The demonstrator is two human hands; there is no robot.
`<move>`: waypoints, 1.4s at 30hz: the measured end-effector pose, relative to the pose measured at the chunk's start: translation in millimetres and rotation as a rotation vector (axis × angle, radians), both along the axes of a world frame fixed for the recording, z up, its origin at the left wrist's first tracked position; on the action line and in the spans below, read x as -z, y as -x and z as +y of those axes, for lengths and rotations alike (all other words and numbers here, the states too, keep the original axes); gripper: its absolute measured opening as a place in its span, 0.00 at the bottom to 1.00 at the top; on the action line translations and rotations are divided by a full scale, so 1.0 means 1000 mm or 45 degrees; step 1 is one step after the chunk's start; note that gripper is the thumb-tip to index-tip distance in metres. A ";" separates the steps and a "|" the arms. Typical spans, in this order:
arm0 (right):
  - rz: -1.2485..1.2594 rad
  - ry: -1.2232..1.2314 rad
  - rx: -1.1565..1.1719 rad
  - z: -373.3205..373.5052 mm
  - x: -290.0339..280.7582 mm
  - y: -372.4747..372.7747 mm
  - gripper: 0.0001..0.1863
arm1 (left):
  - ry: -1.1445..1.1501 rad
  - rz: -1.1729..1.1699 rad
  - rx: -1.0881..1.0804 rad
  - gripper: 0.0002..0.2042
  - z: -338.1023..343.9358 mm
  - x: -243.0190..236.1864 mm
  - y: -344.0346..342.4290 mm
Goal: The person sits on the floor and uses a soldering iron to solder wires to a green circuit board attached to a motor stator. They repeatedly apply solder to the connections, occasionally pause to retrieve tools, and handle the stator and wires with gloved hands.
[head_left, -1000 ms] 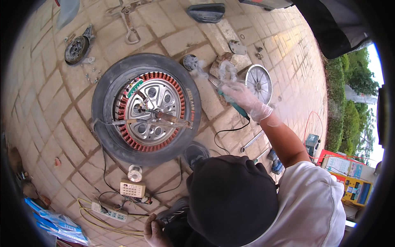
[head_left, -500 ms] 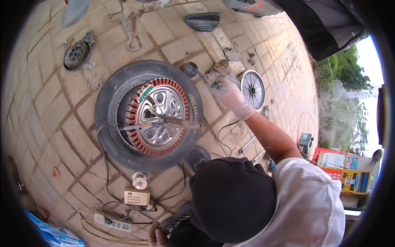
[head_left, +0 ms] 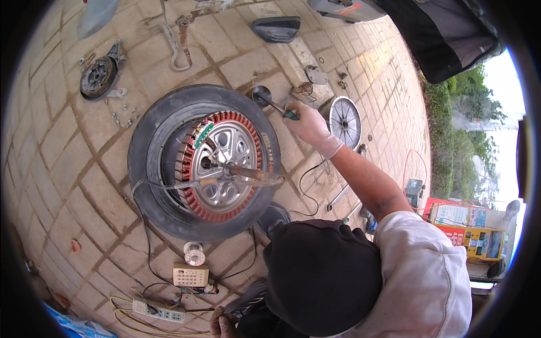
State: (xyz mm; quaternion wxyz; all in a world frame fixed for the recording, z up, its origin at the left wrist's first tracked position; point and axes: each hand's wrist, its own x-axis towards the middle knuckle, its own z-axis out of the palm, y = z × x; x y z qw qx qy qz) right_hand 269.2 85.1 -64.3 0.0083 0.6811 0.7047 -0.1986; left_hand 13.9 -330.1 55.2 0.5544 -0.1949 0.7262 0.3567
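Observation:
In a thin whitish glove, my right hand [head_left: 311,127] is closed around a tool with a teal handle [head_left: 291,115] and a metal shaft. The shaft reaches a small dark round cup [head_left: 260,96] on the paving; whether the two are joined I cannot tell. My left hand [head_left: 224,324], partly cut off by the lower edge, has its fingers closed; what they hold is hidden. Before me lies a tyre [head_left: 145,155] around a motor stator [head_left: 217,216] with red coils and a green circuit board [head_left: 203,136]. A brown-handled, corded tool [head_left: 197,183] rests across it.
Right of the cup lies a spoked metal cover [head_left: 344,125]. A brake drum part [head_left: 99,79] and small screws are at upper left. Below the tyre sit a wire spool [head_left: 194,253], a beige keypad box [head_left: 190,275] and a power strip [head_left: 159,311], with loose cords around them.
The view has shifted slightly. My right hand keeps its grip on the teal-handled tool beside the cup, and the haze around that hand has thinned. The tyre and stator stay in place.

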 end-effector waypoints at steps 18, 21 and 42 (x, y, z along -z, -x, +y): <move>0.001 -0.012 0.074 0.002 -0.005 -0.007 0.22 | -0.029 0.049 0.000 0.19 0.000 0.001 -0.011; -0.031 0.012 0.051 0.006 -0.002 -0.007 0.25 | -0.027 0.042 0.019 0.18 0.000 -0.001 -0.011; 0.506 0.468 0.384 0.004 -0.012 -0.010 0.20 | -0.033 0.109 -0.026 0.19 -0.010 -0.006 -0.020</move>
